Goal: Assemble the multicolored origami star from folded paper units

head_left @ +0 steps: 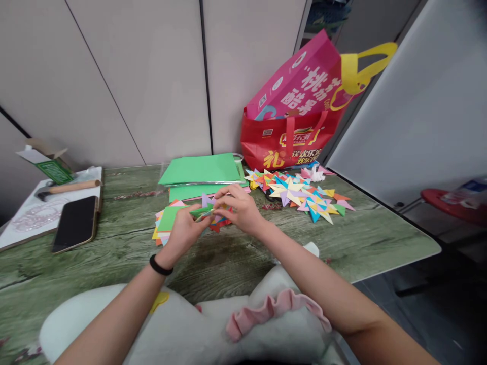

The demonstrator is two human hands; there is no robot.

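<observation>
A small piece of folded green paper (203, 210) is held between my two hands above the table. My left hand (187, 225) pinches it from the left, thumb against fingers. From the right, my right hand (240, 207) closes its fingertips on the paper's other end, partly hiding it. Just behind my left hand lies a stack of coloured paper squares (167, 219), a green one on top. Folded pieces in purple, red and blue (216, 225) show beneath and behind my hands. Farther right rests a pile of multicoloured folded paper stars (291, 192).
Green paper sheets (205, 170) lie at the back against the wall. A red gift bag (262, 144) holds a pink box (304, 76). To the left are a phone (76, 223), a hammer (72, 187) and an opened green box (55, 170). A pale plush cushion (190, 324) fills my lap.
</observation>
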